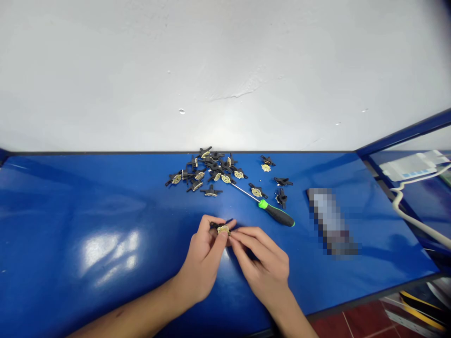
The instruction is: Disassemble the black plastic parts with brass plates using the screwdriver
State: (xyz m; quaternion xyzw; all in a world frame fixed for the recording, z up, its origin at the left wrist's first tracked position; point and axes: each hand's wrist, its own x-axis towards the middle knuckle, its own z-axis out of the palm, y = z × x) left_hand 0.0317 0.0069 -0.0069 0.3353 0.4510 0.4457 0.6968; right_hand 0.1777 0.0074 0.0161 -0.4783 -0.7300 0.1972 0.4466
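Between thumb and fingers, my left hand grips a small black plastic part with a round brass-coloured plate, held above the blue table. My right hand is pinched at the right edge of that part; whether its fingertips hold some tiny piece of their own is too small to tell. Beyond the hands lies a loose pile of several similar black parts with brass-coloured plates. A screwdriver with a black and green handle rests on the table, its shaft pointing at the pile.
A few more of these parts lie right of the pile. Farther right is a blurred-out flat dark object. The blue table meets a white wall. At the right edge are a white cable and a translucent box.
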